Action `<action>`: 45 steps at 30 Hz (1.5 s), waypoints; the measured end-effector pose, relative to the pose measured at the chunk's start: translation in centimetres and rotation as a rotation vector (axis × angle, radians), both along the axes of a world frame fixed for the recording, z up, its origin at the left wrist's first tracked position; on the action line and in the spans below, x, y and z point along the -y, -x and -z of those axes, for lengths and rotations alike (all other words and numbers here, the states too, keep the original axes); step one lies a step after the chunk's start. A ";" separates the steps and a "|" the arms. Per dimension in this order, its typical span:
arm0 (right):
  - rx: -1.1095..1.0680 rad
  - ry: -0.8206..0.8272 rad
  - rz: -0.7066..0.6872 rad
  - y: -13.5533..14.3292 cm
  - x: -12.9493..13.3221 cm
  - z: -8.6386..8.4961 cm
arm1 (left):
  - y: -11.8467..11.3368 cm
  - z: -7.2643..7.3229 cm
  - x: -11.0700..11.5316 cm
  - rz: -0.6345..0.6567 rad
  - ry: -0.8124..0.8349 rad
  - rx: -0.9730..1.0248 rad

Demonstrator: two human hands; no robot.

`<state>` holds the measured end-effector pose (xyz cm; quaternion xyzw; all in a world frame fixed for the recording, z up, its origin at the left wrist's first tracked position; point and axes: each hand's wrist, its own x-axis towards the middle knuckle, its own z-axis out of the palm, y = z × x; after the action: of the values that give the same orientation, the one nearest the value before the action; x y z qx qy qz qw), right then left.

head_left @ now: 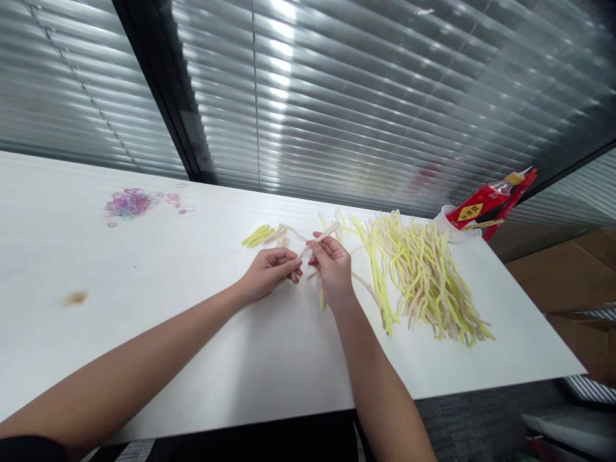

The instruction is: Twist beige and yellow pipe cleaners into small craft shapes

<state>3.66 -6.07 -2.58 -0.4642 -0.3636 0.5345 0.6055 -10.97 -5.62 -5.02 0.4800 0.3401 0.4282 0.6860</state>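
Over the middle of the white table, my left hand [274,271] and my right hand [331,262] pinch one beige yarn strand [304,251] between them. Its upper end sticks out past my right fingers. Both hands are closed, fingertips close together but apart. Just beyond my left hand lie short yellow yarn pieces [258,235] and short beige yarn pieces [275,235]. Loose strands pass under and beside my right hand. To its right spreads a large pile of long yellow and beige yarn strands [423,276].
Small pink and purple rubber bands [129,203] lie heaped at the far left of the table [192,372]. At the back right, a plastic cup [450,226] holds a red bottle [484,204]. Window blinds [308,96] border the back edge. Cardboard boxes [568,269] stand beyond the right edge.
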 end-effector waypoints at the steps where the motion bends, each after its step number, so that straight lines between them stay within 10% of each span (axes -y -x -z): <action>1: 0.060 -0.025 0.009 -0.1 0.0 0.0 | 0.0 0.0 0.0 0.012 0.000 0.003; 12: 0.929 -0.626 -0.003 -1.6 0.1 0.1 | 0.5 -0.8 -0.5 -0.010 0.058 0.064; 45: 1.167 -0.489 -0.333 -0.9 0.8 0.6 | 0.4 -0.4 -0.4 -0.155 0.000 0.214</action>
<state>4.54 -6.82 -3.21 -0.4644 -0.8107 0.1834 0.3058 -11.33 -5.24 -4.59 0.4041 0.3011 0.5286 0.6831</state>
